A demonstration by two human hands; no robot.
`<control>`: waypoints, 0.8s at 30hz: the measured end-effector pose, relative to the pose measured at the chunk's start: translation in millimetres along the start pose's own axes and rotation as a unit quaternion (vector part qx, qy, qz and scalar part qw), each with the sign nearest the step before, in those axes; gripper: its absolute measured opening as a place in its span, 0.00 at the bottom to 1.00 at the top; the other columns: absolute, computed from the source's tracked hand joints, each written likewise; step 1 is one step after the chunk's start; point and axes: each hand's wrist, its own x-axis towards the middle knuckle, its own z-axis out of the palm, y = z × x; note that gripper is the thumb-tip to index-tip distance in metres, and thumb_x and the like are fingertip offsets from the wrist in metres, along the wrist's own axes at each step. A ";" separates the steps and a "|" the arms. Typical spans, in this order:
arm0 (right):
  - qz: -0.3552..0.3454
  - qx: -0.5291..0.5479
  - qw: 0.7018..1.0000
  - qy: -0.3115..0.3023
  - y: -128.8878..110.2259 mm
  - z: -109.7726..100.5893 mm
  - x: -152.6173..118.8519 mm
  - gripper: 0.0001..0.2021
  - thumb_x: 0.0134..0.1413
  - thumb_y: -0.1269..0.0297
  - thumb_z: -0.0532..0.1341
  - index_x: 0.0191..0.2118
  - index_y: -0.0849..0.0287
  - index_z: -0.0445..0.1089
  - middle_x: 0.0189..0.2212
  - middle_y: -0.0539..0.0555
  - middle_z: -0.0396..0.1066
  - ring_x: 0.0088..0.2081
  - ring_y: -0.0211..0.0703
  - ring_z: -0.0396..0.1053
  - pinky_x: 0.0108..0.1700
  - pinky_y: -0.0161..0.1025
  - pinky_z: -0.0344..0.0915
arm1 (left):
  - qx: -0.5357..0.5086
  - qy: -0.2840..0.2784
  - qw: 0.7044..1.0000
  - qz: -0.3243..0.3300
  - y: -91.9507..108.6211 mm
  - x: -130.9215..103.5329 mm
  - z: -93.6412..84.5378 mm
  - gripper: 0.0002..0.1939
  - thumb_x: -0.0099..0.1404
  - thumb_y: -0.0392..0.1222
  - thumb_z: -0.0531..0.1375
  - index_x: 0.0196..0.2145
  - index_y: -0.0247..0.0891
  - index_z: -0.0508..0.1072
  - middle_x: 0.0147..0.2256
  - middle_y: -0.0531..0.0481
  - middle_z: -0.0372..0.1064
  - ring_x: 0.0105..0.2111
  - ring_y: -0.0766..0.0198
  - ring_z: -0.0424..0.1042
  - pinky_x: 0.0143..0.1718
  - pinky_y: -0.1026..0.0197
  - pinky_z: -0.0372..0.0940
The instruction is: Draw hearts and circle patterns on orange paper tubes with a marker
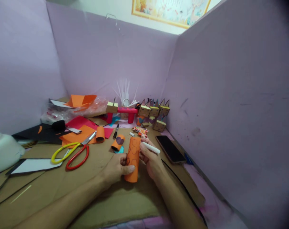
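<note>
An orange paper tube (133, 159) with several dark rounded outlines drawn on it stands nearly upright in front of me. My left hand (120, 168) is closed around its lower left side, thumb across the front. A white marker pen (151, 147) is gripped in my right hand (150, 160), at the tube's upper right side; its tip is hidden by the fingers. Just behind lies a short orange tube with a purple heart (118, 142), beside a small blue piece (119, 149). A small white cap (132, 134) rests behind the tall tube.
Scissors with yellow and red handles (78, 156) lie on the cardboard (87, 197) at left, near another orange roll (100, 134) and a black pen (116, 131). A phone (171, 149) and black cable (182, 184) are at right. Box-headed figures (154, 110) stand at the back; a white bowl (3, 152) sits far left.
</note>
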 end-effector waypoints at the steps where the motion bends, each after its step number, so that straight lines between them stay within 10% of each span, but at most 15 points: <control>1: 0.015 0.012 1.000 -0.008 -0.7 0.0 0.0 0.16 0.40 0.62 0.67 0.37 0.57 0.65 0.29 0.48 0.69 0.29 0.38 0.67 0.31 0.36 0.64 | -0.001 0.000 1.000 0.000 0.6 0.0 -0.2 0.24 0.42 0.49 0.68 0.34 0.31 0.72 0.29 0.45 0.71 0.33 0.57 0.69 0.36 0.58 0.63; 18: 0.030 0.088 0.996 0.017 -1.3 1.8 5.6 0.16 0.42 0.56 0.66 0.36 0.57 0.65 0.31 0.53 0.75 0.35 0.42 0.73 0.40 0.39 0.65 | -0.138 0.032 0.989 -0.037 20.9 -9.6 0.7 0.18 0.46 0.44 0.66 0.34 0.32 0.69 0.30 0.42 0.73 0.30 0.58 0.72 0.34 0.56 0.65; 24: 0.041 0.091 0.995 -0.005 -1.3 3.6 0.3 0.18 0.39 0.64 0.68 0.39 0.56 0.66 0.28 0.48 0.74 0.27 0.37 0.70 0.30 0.33 0.64 | -0.029 0.026 0.999 -0.006 15.2 -4.8 2.9 0.21 0.42 0.47 0.68 0.31 0.31 0.71 0.27 0.46 0.71 0.28 0.61 0.69 0.29 0.62 0.63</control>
